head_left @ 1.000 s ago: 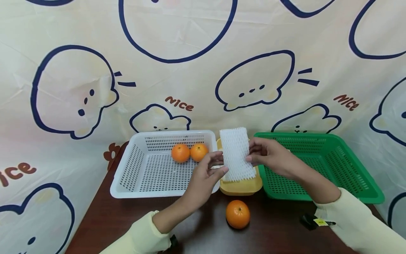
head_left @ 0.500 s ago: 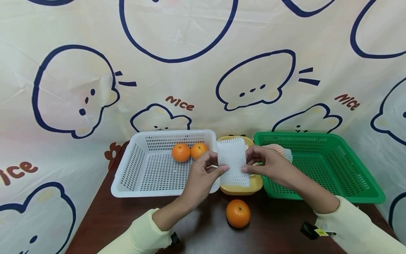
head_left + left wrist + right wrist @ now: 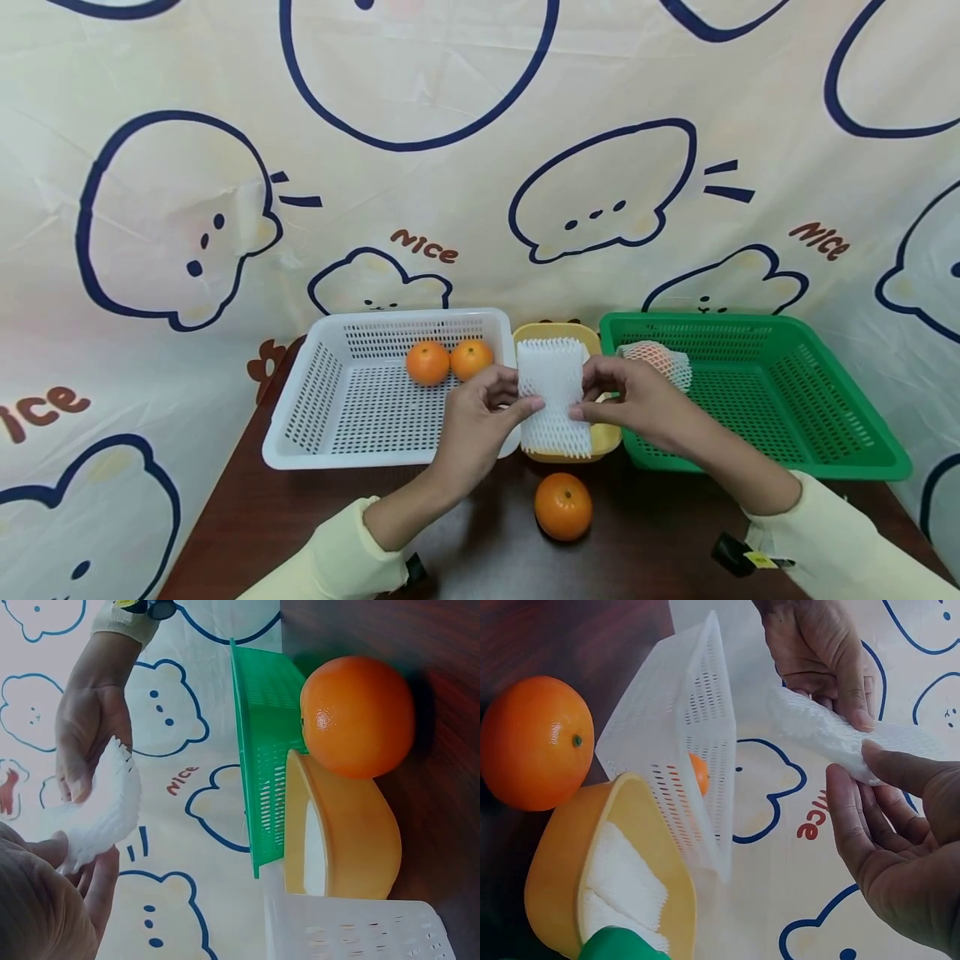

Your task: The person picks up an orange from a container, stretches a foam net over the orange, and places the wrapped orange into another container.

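Observation:
A white foam net sleeve (image 3: 553, 392), the kind put round fruit, is held up flat above the yellow bin (image 3: 600, 442). My left hand (image 3: 480, 421) pinches its left edge between thumb and fingers. On the opposite edge my right hand (image 3: 630, 396) pinches it the same way. In the right wrist view the sleeve (image 3: 825, 735) bends between both hands. An orange (image 3: 563, 507) stands on the table in front of the yellow bin, apart from both hands. More white foam sleeves (image 3: 622, 877) lie inside the bin.
At left a white basket (image 3: 337, 458) holds two oranges (image 3: 427, 363). A green basket (image 3: 825, 400) at right contains a fruit in a foam net (image 3: 660, 362). Both flank the yellow bin on the dark table (image 3: 247, 517), before a patterned cloth backdrop (image 3: 480, 183).
Both hands have lowered the foam sleeve slightly, and my right hand has shifted its grip a little down the right edge. The net-covered fruit in the green basket has come into view.

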Demonstrator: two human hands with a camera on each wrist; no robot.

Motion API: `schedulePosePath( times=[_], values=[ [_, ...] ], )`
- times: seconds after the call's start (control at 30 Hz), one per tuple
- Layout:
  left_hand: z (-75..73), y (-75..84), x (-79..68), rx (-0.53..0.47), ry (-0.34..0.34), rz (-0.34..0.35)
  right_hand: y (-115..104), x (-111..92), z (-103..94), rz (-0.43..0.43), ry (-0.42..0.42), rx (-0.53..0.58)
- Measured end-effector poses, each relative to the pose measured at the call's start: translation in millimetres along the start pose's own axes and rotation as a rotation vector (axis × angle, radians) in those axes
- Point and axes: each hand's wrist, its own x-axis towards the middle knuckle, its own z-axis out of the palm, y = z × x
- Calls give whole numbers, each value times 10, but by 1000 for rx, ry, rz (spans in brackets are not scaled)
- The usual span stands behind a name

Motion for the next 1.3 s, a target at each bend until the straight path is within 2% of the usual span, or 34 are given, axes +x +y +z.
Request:
schedulePosePath(
  times=[0.23,0.43,0.53,0.7,0.77,0.97,1.03,1.2,1.3],
  values=[
    [24,-34,-16,-9,-2,-8,71,-34,39,-12,-20,61],
    [40,-56,-36,-24,-33,10,139,-80,57,-21,-61,132],
    [35,-64,-38,-35,-55,26,177,-106,45,-26,-115,179],
    [29,-71,-44,-59,-84,54,257,-134,8,-6,-253,323],
    [30,-72,-49,-62,-103,82,291,-132,-1,19,-298,357],
    [33,-90,-70,9,-175,227,352,-125,-40,80,-411,352],
    [36,-94,-77,30,-192,243,358,-123,-36,113,-432,407],
    [50,-104,-83,47,-219,237,338,-110,56,241,-399,582],
    [56,-124,-86,75,-220,264,331,-101,106,290,-356,619]
  ],
)
